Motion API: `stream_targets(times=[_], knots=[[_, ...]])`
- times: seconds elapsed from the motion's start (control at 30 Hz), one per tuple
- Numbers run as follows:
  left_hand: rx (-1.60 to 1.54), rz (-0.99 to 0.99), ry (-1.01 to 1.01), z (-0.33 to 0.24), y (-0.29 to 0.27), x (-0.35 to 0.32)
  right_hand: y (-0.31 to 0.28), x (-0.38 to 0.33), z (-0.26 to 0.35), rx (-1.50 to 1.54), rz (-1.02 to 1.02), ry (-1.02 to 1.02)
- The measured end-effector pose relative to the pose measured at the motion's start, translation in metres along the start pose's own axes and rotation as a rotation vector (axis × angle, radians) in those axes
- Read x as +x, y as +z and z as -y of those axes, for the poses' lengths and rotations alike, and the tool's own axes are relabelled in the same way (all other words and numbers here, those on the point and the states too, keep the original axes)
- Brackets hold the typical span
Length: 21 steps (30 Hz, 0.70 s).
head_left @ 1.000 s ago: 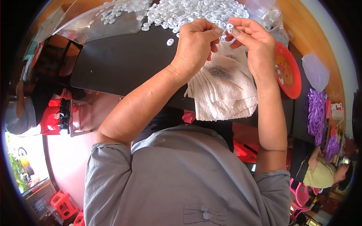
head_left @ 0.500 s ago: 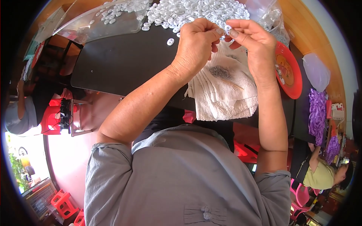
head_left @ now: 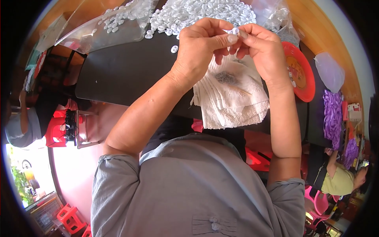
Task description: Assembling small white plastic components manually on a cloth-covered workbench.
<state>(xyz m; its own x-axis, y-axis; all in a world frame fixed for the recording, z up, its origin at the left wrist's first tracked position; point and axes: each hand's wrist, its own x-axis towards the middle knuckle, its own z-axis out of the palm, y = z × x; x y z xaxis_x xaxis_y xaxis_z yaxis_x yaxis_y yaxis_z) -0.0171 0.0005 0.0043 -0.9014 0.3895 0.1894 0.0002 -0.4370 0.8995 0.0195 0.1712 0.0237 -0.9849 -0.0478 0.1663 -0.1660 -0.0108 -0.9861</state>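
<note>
A small white oval piece with two holes (head_left: 235, 30) sits between the fingertips of both my hands, over the near edge of a big pile of similar white pieces (head_left: 201, 14). My left hand (head_left: 199, 43) is closed, thumb and forefinger pinched against the piece from the left. My right hand (head_left: 263, 47) pinches it from the right. Anything smaller between the fingertips is hidden. Below the hands lies a folded cream towel (head_left: 233, 104), bearing a dark grey patch of fine bits (head_left: 226, 78). One loose white piece (head_left: 174, 49) rests left of my left hand.
The black tabletop (head_left: 126, 71) spreads leftward. A clear plastic bin (head_left: 110, 37) with more white pieces stands far left. Right of my right arm are a red plate (head_left: 310, 85), a translucent bag (head_left: 331, 73) and purple strands (head_left: 332, 118). Two other people sit at the sides.
My hands have come closer together, and my left fingertips now meet the white piece at my right fingertips. The view has shifted slightly.
</note>
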Motion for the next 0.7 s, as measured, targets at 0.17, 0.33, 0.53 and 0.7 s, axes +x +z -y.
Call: stream_targets(times=[0.17, 0.33, 0.53, 0.7], knots=[[0.028, 0.191, 0.063, -0.002, -0.001, -0.001, -0.009, -0.002, 0.010, 0.006, 0.121, 0.074], [0.058, 0.170, 0.090, -0.006, 0.000, -0.004, -0.004, -0.007, 0.014, 0.031, 0.157, 0.108], [0.083, 0.137, 0.118, -0.004, 0.000, -0.009, 0.005, -0.013, 0.018, 0.076, 0.154, 0.120], [-0.067, 0.187, 0.183, -0.008, 0.003, -0.017, 0.012, -0.016, 0.021, 0.137, 0.128, 0.121]])
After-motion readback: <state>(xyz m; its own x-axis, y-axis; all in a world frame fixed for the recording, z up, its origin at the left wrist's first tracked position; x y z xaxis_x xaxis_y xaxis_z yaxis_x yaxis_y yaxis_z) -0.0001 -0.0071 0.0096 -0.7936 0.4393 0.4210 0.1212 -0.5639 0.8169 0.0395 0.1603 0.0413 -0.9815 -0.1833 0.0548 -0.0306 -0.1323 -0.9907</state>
